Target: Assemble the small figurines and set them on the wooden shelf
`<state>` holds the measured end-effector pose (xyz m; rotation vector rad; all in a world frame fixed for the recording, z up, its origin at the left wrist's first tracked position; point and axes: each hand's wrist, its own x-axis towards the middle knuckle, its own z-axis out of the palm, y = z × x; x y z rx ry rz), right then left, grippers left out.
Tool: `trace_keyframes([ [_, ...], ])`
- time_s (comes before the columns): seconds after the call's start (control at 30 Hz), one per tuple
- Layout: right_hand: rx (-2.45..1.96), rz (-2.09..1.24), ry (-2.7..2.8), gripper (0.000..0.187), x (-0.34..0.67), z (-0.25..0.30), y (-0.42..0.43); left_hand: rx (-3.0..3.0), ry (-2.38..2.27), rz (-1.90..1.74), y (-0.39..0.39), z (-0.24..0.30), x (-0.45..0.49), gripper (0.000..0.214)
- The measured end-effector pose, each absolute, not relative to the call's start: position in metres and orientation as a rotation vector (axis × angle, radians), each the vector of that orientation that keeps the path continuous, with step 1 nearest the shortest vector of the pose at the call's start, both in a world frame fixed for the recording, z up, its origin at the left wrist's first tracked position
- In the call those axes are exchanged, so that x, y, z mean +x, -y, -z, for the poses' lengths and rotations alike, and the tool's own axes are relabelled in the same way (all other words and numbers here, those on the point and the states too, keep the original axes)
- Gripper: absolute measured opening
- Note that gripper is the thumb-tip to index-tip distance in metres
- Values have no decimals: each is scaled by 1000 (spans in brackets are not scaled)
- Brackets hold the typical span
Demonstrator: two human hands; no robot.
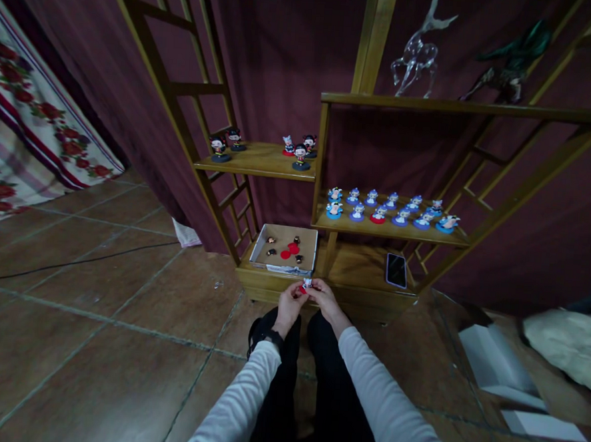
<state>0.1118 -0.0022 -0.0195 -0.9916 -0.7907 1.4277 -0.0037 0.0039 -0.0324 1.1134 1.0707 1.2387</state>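
Observation:
My left hand (289,303) and my right hand (325,297) meet in front of me, both pinched on one small figurine (306,285) with a white top and a red base. They hover just before the bottom shelf. Right behind them lies a shallow white box (260,247) with a few small dark pieces and red discs inside. A row of blue-based figurines (390,210) fills the shelf up and to the right. Several dark-haired figurines (299,153) stand on the higher left shelf.
A wooden display shelf (372,52) stands against a dark red curtain. A black phone (396,270) lies on the bottom board. A glass deer (420,52) and a dark green statue (510,57) occupy the top shelf. White boxes (487,359) lie on the tiled floor at right.

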Motion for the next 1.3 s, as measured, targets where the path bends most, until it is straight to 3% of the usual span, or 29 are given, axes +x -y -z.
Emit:
trace_keyframes([
  [0.47, -942, -1478, 700, 35, 115, 24, 2, 1121, -1032, -1297, -10, 41, -7, 51],
  [0.67, -900, -1483, 728, 38, 114, 19, 5, 1003, -1009, -1285, -8, 35, -8, 43],
  [1.3, -955, -1350, 768, 36, 111, 13, 9, 938, -842, -1267, -4, 25, -10, 49],
])
